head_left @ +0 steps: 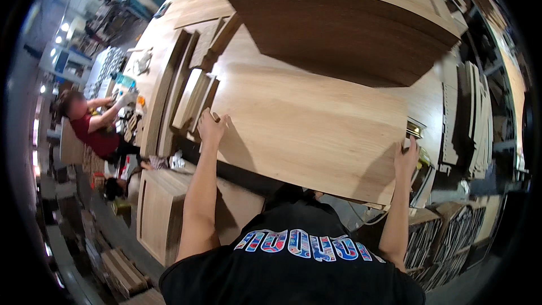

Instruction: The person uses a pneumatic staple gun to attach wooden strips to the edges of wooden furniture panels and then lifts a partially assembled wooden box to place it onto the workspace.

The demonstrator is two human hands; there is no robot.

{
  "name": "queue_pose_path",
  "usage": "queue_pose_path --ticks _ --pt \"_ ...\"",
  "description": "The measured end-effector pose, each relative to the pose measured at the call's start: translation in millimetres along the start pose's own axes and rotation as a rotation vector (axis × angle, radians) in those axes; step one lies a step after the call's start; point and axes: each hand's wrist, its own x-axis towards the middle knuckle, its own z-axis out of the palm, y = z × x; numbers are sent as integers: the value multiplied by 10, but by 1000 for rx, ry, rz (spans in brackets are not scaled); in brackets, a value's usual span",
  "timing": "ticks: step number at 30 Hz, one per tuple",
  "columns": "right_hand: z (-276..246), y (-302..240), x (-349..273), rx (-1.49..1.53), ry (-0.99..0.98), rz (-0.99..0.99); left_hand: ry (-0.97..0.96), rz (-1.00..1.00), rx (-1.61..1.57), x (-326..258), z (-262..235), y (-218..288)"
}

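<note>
A wide, light wooden panel lies flat in front of me on the workbench, its near edge close to my body. My left hand grips the panel's left edge, fingers curled beside a stack of wooden strips. At the opposite end my right hand is closed on the panel's right edge, its fingertips partly hidden. Just past that hand sits a small brass-coloured metal piece. Beyond the panel stands a large wooden cabinet box with a dark side toward me.
Long wooden rails lie along the bench's left side. A wooden cabinet stands below at left. Thin boards are stacked at right, above racks packed with flat pieces. Another person in a red top works farther left.
</note>
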Motion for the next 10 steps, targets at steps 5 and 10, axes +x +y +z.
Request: queue_pose_path --ticks 5,10 --pt "148 202 -438 203 -37 153 -108 74 -182 -209 -201 -404" --pt "261 151 -326 301 -102 223 -202 -13 -17 -153 -404 -313"
